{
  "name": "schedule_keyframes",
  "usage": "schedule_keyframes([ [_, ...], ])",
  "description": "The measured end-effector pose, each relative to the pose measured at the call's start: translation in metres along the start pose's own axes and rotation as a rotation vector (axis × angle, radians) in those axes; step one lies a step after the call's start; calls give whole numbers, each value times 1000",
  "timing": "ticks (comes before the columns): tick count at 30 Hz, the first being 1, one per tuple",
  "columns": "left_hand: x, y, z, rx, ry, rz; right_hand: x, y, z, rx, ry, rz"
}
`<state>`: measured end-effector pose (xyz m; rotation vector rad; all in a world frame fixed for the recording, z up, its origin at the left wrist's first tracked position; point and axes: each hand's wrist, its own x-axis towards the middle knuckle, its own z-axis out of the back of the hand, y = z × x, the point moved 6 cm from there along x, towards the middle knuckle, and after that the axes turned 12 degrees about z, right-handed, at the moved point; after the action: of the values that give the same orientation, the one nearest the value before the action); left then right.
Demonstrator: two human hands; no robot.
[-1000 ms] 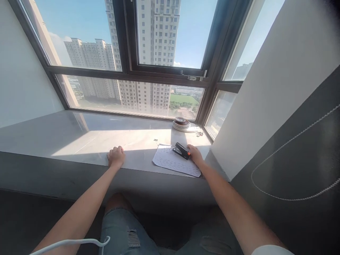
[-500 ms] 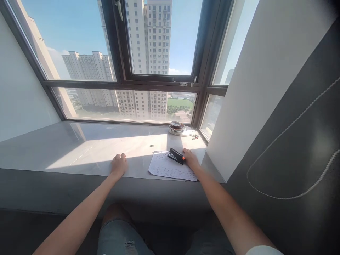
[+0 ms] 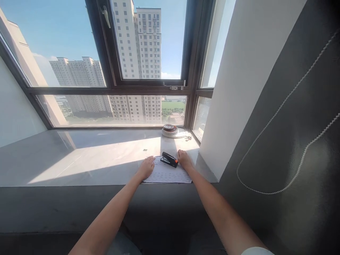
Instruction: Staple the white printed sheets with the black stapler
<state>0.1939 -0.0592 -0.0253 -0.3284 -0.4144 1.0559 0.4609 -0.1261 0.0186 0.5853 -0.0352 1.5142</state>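
Printed sheets of paper (image 3: 167,177) lie at the front edge of the white windowsill, with a black stapler (image 3: 169,160) resting slantwise on top. A small orange part shows at the stapler's right end. My left hand (image 3: 146,168) is closed at the left edge of the sheets, its fingertips partly hidden. On the opposite side, my right hand (image 3: 185,159) has its fingers curled at the sheets' right edge, close beside the stapler's orange end. Behind the sheets, small dark strips (image 3: 145,150), too small to name, lie on the sill.
A stack of round, plate-like things (image 3: 170,131) stands in the sill's far right corner, with a small metal item (image 3: 188,137) beside it. Dark-framed windows rise behind the sill (image 3: 87,152). A beaded cord (image 3: 265,193) hangs at the right along the grey wall.
My left hand has moved right, from the bare sill to the left edge of the sheets. My right hand stays by the stapler. The view has shifted and tilted slightly.
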Motion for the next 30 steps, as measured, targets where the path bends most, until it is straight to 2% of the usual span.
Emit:
schedule_keyframes([
  [5,-3,-4,3,20,47,42,-15,4,19,46,-91,47],
  [7,-3,-4,2,25,50,49,-23,11,15,115,-77,122],
  [11,-2,-2,-1,11,50,46,-36,26,-4,281,-9,279],
  [15,-1,-1,-1,9,76,49,-40,21,-13,354,5,244],
  [21,1,1,0,-18,48,22,-37,11,-11,462,4,178],
  [26,-2,-2,4,-98,-3,-68,-34,11,-8,600,-1,231],
  [28,-4,-2,5,-154,9,-57,-31,11,-6,640,-14,228],
  [30,-5,-3,6,-193,21,-31,-29,9,-5,636,-39,167],
])
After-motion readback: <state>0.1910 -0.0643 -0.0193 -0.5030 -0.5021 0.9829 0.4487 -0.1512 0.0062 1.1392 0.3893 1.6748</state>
